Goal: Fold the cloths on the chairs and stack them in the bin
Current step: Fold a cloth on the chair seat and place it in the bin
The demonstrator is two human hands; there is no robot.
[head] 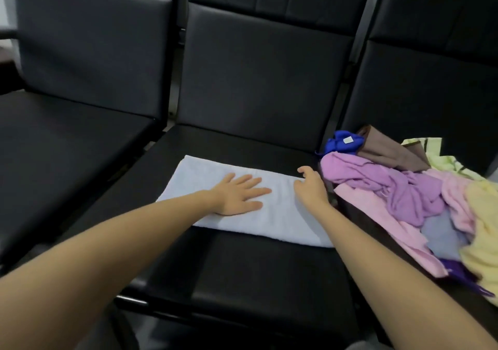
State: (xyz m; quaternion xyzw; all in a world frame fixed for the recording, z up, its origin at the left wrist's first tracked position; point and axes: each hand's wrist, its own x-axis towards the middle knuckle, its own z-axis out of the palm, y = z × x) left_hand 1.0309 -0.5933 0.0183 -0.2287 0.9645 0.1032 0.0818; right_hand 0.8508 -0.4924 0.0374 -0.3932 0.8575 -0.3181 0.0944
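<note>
Head view | white cloth [269,215] was laid flat on the middle chair seat [242,282], long axis left-right | left hand [237,196] was pressed flat mid-cloth, fingers spread | right hand [310,188] was curled at its right end, hold undetermined, judged nearer for folding.

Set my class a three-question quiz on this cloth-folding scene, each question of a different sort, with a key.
1. True or false: the left hand lies flat on the white cloth.
2. Which chair holds the pile of loose cloths? A left, B middle, C right.
3. Fill in: the cloth with a pale label at the pile's far end is ____.
Key: 1 true; 2 C, the right chair; 3 blue, the blue cloth.
</note>
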